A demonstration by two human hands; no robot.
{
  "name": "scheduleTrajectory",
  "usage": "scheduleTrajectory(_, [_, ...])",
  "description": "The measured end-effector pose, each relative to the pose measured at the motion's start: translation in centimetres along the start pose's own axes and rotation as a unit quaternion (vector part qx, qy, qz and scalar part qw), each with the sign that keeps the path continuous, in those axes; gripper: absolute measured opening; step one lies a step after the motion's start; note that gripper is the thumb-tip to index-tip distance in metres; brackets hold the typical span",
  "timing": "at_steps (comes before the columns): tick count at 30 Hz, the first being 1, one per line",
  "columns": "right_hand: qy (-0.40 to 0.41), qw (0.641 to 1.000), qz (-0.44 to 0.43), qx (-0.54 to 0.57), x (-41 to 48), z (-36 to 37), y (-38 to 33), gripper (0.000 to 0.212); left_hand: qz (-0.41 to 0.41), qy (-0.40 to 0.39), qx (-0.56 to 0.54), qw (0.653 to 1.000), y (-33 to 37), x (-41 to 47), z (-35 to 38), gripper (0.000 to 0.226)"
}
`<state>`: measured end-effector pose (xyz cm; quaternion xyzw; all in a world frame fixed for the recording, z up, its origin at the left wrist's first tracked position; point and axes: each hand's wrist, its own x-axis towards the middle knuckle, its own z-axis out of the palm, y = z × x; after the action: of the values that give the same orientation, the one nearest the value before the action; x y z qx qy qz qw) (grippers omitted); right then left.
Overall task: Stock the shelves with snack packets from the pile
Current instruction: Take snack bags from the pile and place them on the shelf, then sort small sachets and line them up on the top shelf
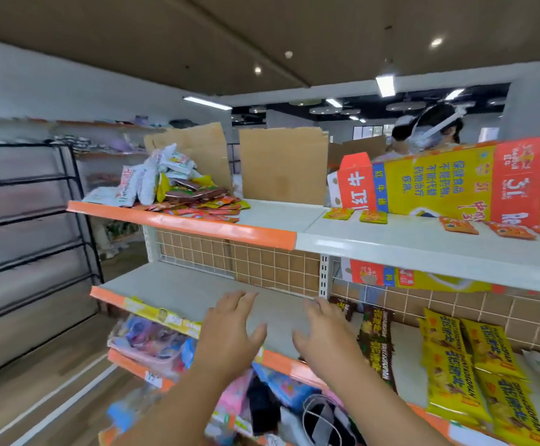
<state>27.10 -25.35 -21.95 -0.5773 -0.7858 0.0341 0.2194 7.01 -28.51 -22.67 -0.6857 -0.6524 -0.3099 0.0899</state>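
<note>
Bare left hand [230, 331], bare right hand [325, 339]

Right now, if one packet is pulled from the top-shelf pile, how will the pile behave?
The pile of snack packets probably slumps: loosely heaped, white bags leaning on top. Packets look thin, likely light and floppy. Glossy wrappers may slide.

Pile [172, 185] of snack pkts heaped at left end of top shelf [278, 210]: white bags uppermost, brown, yellow + orange flat ones beneath. Small orange pkts [458, 225] lie flat + loose further rt on same shelf. Middle shelf [172, 284], pale board w/ orange front strip: yellow pkts [474, 365] in overlapping rows at rt, dark brown pkts [375, 342] just beside them.
</note>
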Motion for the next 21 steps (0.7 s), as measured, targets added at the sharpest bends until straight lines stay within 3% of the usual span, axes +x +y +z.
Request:
scheduleTrajectory(10, [0.113, 0.985, -0.129, -0.017, 5.5, -6.9, -13.7, 0.063, -0.024, 0.114, 0.064, 0.991, -8.6, 3.1, -15.7, 0.073])
scheduleTrajectory(21, [0.15, 0.971, -0.187, -0.007, 14.7, -10.0, -14.4, 0.053, -0.025, 0.131, 0.103, 0.986, -10.5, 10.8, -19.4, 0.055])
